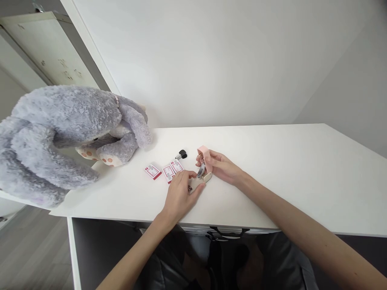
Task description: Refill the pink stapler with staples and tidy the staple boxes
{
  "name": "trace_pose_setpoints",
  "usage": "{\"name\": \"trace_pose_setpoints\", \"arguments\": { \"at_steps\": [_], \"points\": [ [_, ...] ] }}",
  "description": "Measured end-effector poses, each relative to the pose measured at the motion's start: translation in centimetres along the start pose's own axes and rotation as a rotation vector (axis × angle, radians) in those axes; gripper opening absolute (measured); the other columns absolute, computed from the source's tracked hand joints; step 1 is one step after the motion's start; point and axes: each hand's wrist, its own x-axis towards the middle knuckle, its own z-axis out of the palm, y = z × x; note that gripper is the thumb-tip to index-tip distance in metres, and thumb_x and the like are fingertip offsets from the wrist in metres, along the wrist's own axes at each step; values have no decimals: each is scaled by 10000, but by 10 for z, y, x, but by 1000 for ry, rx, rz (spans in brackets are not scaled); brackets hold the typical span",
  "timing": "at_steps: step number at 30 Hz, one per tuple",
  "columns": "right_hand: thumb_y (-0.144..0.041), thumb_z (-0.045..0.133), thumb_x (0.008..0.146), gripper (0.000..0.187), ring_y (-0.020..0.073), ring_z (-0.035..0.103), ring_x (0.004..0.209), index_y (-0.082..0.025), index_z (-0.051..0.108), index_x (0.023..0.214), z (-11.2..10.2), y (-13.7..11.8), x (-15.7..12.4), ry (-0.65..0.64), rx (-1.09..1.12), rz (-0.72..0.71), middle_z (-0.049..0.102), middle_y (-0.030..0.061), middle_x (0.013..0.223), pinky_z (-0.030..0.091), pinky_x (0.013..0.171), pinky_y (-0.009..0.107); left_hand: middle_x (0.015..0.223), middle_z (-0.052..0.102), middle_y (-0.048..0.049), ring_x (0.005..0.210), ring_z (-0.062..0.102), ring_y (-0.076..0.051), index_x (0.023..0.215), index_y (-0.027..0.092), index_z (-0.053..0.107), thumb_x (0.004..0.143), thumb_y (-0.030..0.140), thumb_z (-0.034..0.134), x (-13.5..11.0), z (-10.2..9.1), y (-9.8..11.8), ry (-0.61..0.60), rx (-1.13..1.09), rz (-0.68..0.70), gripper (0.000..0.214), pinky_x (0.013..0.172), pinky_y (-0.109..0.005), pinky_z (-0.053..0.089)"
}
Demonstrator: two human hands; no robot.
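A small stapler with a pink top point(206, 154) and a cream base point(196, 183) is held between my two hands over the desk. Its top is swung up, so the metal staple channel point(201, 170) shows. My left hand point(180, 191) grips the base, thumb along its near side. Fingers of my right hand point(224, 166) are closed around the raised pink top. Whether staples lie in the channel is too small to tell. Left of the stapler lie red-and-white small boxes point(168, 173), partly behind my left hand, and another such box point(152, 171) farther left.
Behind the boxes lies a small tool with a black head and metal end point(182, 154). A large grey plush toy point(69, 117) takes up the left end of the white desk point(287, 173). A wall rises behind the desk; a black handle point(229, 233) sits below its front edge.
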Motion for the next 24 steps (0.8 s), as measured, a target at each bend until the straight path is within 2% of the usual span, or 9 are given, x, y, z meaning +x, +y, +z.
{"name": "trace_pose_setpoints", "arguments": {
  "at_steps": [6, 13, 19, 24],
  "points": [
    [-515, 793, 869, 421, 226, 640, 1052, -294, 686, 1211, -6, -2, 4, 158, 57, -58, 667, 55, 1254, 573, 812, 356, 1140, 691, -69, 1055, 653, -270, 1166, 241, 569, 941, 332, 708, -1, 1, -2, -19, 39, 17, 280, 900, -440, 522],
    [-566, 738, 890, 342, 202, 639, 946, -294, 657, 1081, -13, -7, 7, 295, 142, -92, 662, 26, 1107, 577, 809, 337, 1132, 697, -67, 1112, 644, -282, 1184, 239, 573, 967, 273, 661, -1, 2, -5, -40, 51, 19, 236, 947, -457, 515],
    [-633, 734, 857, 390, 218, 653, 888, -282, 648, 1001, -19, -8, 8, 441, 158, -154, 665, 32, 975, 586, 841, 376, 1138, 695, -70, 1108, 642, -277, 1167, 240, 577, 985, 257, 624, -1, 2, -5, -25, 58, 36, 189, 947, -455, 519],
    [-637, 735, 812, 403, 212, 647, 806, -269, 631, 940, -29, -10, 7, 517, 213, -201, 666, 29, 864, 592, 802, 386, 1218, 689, -90, 1182, 624, -285, 1236, 238, 555, 1012, 237, 574, -2, 2, -7, -21, 55, 53, 224, 997, -475, 520]
  ]
}}
